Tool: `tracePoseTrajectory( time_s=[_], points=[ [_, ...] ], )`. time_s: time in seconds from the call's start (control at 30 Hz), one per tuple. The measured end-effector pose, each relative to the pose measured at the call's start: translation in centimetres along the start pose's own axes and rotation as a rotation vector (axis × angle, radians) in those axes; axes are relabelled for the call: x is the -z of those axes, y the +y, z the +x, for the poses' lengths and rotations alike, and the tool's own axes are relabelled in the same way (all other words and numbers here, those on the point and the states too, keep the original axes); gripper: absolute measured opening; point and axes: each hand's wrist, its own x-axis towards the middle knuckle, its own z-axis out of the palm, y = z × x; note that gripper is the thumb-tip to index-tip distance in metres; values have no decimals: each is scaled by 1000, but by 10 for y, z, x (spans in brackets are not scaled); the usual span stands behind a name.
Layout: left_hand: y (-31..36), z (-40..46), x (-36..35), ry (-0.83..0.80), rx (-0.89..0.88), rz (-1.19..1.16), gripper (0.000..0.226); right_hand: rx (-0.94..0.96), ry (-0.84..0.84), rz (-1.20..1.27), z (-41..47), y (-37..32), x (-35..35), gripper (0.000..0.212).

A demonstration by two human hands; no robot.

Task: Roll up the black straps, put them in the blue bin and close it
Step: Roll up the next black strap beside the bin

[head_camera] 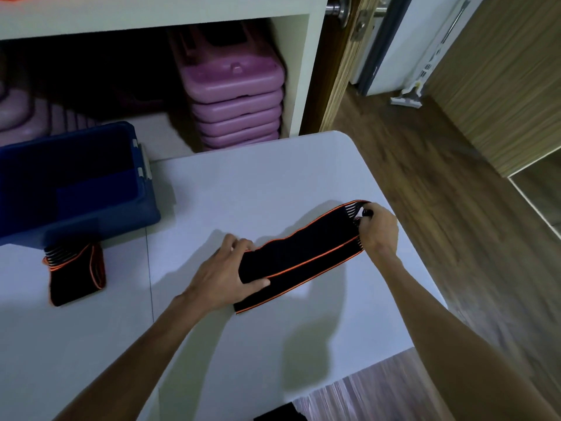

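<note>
A black strap with orange edging (pixel 303 256) lies stretched across the white table (pixel 243 192). My left hand (pixel 224 275) grips its near-left end, thumb on top. My right hand (pixel 379 229) pinches its far-right striped end. A second black strap (pixel 76 278), folded, lies at the left just in front of the blue bin (pixel 142 205). The bin stands open at the table's far left, with no lid seen on it; its inside is dark.
A stack of purple plastic cases (pixel 236 95) fills the white shelf behind the table. More purple items sit in the dark at far left. A wooden door and floor lie to the right, with a white mop (pixel 409 95) against the wall. A dark object pokes in at the bottom edge.
</note>
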Motion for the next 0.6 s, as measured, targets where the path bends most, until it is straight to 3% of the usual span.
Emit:
tracePoseTrajectory(
  time_s=[0.13, 0.3, 0.5, 0.6],
  points=[
    [-2, -12, -19, -31, 12, 84, 62, 78, -5, -177, -7, 13, 0, 39],
    [-12, -16, -29, 37, -33, 44, 35, 195, 75, -294, -18, 14, 1, 33],
    [-27, -8, -28, 5, -13, 115, 47, 93, -19, -342, -25, 32, -7, 27],
    [-29, -5, -24, -93, 46, -21, 43, 13, -82, -381, -23, 37, -11, 24]
  ],
)
